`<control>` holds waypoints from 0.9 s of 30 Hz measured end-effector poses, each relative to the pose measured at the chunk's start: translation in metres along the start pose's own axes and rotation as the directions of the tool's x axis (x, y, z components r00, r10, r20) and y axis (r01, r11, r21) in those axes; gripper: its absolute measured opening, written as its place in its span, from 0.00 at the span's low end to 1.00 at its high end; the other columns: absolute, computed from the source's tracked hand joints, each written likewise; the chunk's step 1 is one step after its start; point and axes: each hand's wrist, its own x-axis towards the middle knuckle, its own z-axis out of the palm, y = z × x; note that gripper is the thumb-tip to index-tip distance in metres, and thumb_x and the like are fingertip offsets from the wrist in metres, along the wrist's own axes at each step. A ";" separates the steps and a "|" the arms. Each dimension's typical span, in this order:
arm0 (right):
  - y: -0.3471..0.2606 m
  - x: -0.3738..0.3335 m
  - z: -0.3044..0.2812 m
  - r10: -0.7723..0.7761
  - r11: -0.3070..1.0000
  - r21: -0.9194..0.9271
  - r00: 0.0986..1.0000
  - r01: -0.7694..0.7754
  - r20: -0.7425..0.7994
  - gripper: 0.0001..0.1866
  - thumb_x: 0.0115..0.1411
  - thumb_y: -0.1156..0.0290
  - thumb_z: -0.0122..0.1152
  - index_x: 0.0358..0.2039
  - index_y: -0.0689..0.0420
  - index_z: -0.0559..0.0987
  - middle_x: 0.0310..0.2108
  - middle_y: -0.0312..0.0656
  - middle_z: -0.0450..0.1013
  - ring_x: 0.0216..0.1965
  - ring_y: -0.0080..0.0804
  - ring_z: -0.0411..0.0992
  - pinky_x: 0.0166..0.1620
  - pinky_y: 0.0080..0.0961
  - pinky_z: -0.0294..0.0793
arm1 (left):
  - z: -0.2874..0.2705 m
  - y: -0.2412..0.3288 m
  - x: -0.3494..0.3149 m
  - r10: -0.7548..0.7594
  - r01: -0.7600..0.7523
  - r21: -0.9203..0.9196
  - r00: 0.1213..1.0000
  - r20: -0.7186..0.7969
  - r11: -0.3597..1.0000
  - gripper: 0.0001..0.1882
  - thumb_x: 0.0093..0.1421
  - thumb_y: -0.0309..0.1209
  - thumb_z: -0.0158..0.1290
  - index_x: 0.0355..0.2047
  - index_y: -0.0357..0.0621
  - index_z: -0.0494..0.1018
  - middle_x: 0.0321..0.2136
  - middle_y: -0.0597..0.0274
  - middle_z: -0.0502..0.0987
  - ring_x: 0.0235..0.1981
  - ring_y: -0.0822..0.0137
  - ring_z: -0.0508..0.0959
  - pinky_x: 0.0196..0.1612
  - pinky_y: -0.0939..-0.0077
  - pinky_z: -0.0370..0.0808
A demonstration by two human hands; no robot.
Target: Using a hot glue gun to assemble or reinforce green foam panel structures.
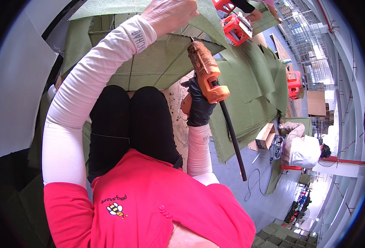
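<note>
My right hand (201, 105), in a dark glove, is closed round the handle of an orange hot glue gun (205, 62). A long black glue stick (233, 140) runs out of the gun's back end, and its nozzle points up toward the green work. At the top edge my bare left hand (170, 17) is closed at the border of a light green sheet (210, 27); its fingertips are partly hidden. Beneath the sheet, in front of my knees, stands a green-covered wire-frame box (149, 62). The nozzle is close to the box's edge; whether they touch I cannot tell.
Stacked green sheets (248, 99) lie to my right. Beyond them are red stools (236, 29), an open cardboard box (266, 135) and a seated person in white (304, 151). Another person's arm (273, 12) shows at the top. A dark cable (248, 188) loops over the floor.
</note>
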 end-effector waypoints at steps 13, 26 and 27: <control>0.000 0.003 0.006 0.060 0.989 0.137 0.998 -0.057 -0.021 0.15 0.58 0.81 0.66 0.46 0.65 0.77 0.39 0.38 0.77 0.36 0.25 0.75 0.42 0.24 0.76 | 0.005 -0.021 -0.025 -0.012 0.012 -0.028 1.000 0.013 1.000 0.14 0.58 0.36 0.55 0.22 0.40 0.80 0.22 0.47 0.80 0.28 0.50 0.83 0.32 0.59 0.78; 0.014 0.006 0.020 -0.002 0.998 0.061 0.988 0.011 -0.154 0.10 0.58 0.80 0.66 0.41 0.66 0.80 0.36 0.37 0.78 0.34 0.24 0.76 0.39 0.24 0.76 | 0.011 -0.038 -0.030 0.029 -0.029 -0.003 1.000 -0.008 1.000 0.13 0.57 0.35 0.55 0.21 0.40 0.79 0.21 0.48 0.79 0.27 0.50 0.83 0.31 0.58 0.78; 0.014 0.008 0.018 0.018 0.994 0.109 0.989 -0.003 -0.144 0.10 0.58 0.80 0.66 0.41 0.66 0.80 0.36 0.37 0.78 0.33 0.24 0.76 0.39 0.24 0.76 | 0.012 -0.041 -0.031 0.032 -0.032 -0.006 0.999 -0.011 0.999 0.13 0.57 0.35 0.55 0.21 0.40 0.79 0.21 0.48 0.79 0.26 0.50 0.82 0.31 0.58 0.78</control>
